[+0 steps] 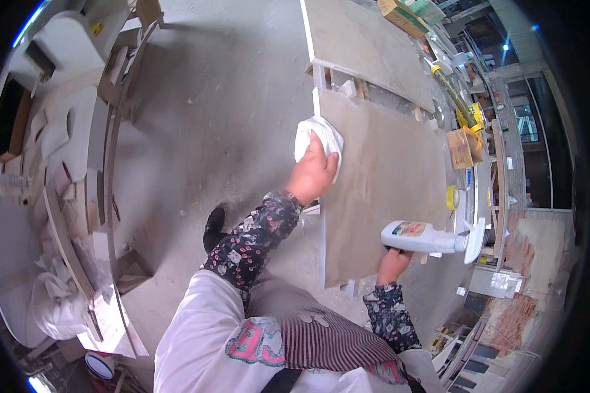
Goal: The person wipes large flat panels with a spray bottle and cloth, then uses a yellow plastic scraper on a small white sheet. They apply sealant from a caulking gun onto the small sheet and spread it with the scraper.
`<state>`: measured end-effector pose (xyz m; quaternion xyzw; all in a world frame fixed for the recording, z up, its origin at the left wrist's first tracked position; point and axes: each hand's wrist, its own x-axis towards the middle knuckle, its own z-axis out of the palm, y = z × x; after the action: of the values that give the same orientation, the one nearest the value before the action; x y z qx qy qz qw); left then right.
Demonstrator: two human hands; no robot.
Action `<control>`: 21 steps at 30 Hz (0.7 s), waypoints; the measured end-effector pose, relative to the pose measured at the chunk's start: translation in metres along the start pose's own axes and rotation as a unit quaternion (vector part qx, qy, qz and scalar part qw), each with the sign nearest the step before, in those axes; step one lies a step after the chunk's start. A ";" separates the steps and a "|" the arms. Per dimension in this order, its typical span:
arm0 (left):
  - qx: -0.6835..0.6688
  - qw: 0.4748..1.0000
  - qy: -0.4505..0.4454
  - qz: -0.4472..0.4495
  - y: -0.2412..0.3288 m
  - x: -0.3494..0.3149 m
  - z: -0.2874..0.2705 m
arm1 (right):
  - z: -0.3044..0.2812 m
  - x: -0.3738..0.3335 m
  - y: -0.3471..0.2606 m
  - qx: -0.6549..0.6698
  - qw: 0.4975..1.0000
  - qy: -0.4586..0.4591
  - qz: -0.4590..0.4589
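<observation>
Floor [203, 85]: grey, with pale marks, beside the inner edge of the left bench [114, 131].
Right bench [499, 177]: it has a long wooden rail along the outer edge.
Window [526, 124]: bluish, beyond this rail.
Light [506, 47]: one bright spot, farther than the window.

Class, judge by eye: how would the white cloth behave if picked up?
The white cloth would probably be floppy, since it looks soft and bunched at the left hand. It is likely light, appearing as a small fabric wad.
</observation>
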<state>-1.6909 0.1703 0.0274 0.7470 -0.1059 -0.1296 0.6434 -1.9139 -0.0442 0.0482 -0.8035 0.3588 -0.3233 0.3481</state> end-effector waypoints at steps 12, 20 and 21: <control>-0.187 0.975 0.052 -0.107 -0.031 0.162 -0.023 | -0.008 -0.003 0.018 -0.001 1.000 0.009 -0.002; -0.237 0.938 0.116 -0.223 -0.055 0.090 -0.057 | -0.012 -0.003 0.017 -0.143 0.988 0.006 -0.055; -0.280 0.931 0.103 -0.213 -0.050 0.070 -0.051 | -0.013 -0.004 0.013 -0.163 0.985 0.012 -0.047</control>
<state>-1.6086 0.2023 -0.0194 0.5509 0.1625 -0.2103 0.7911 -1.9303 -0.0522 0.0435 -0.8615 0.3725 -0.2865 0.1923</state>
